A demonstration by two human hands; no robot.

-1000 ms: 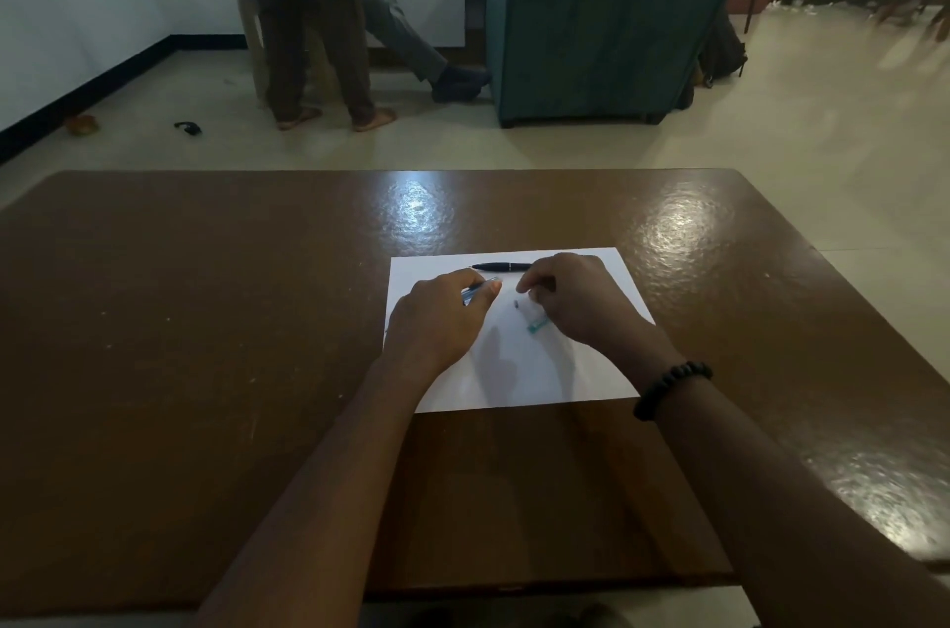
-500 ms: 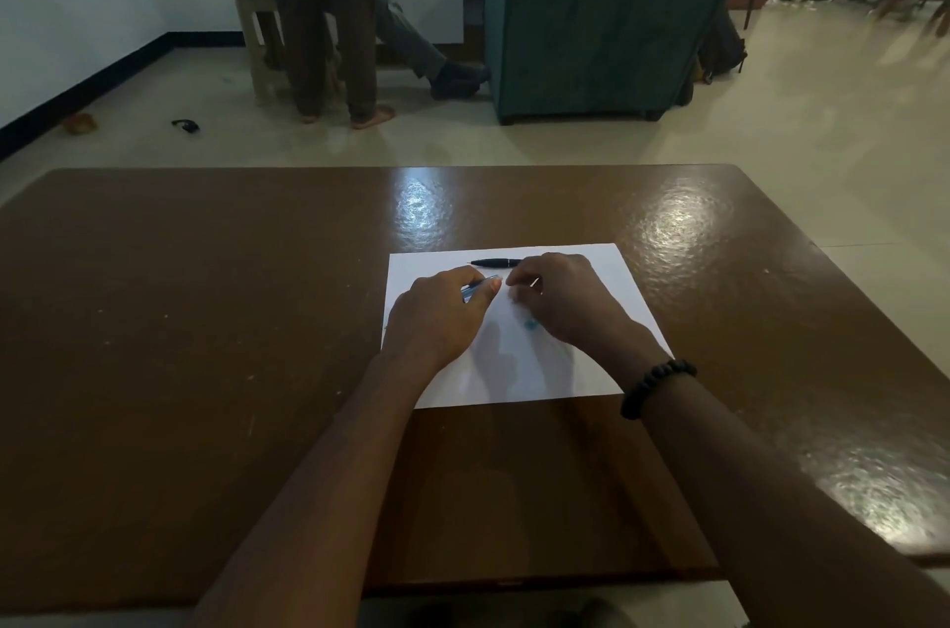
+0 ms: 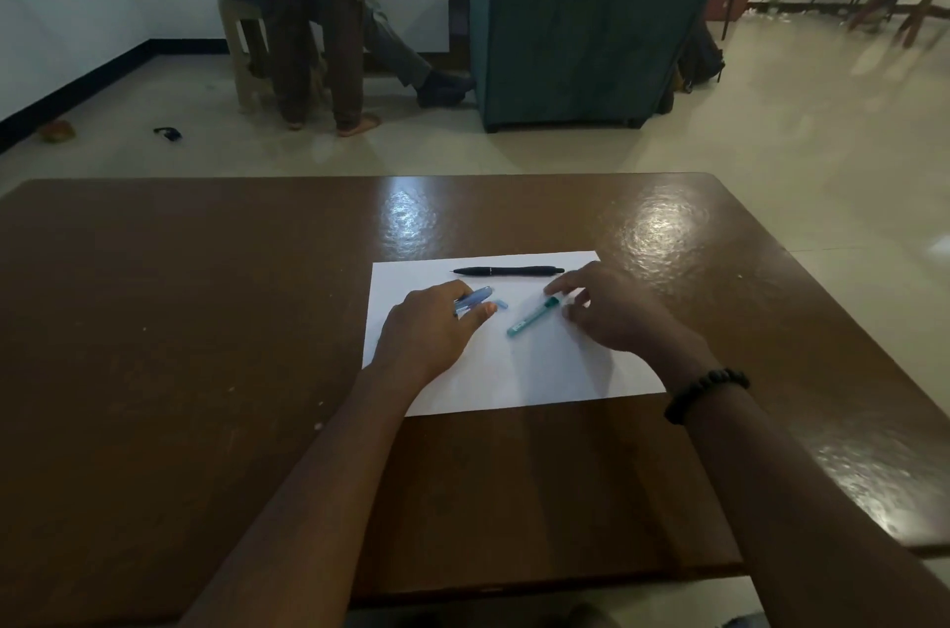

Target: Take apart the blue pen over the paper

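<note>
On the sheet of paper, the left hand grips the blue pen; the right hand, fingers loose, hovers at the green pen — light, stiff, likely slippery; best pinched mid-barrel

A glossy brown table with bright reflections is seen under a matt white paper sheet. Translucent plastic is shown by the blue pen and teal pen; the black pen looks smooth.
</note>
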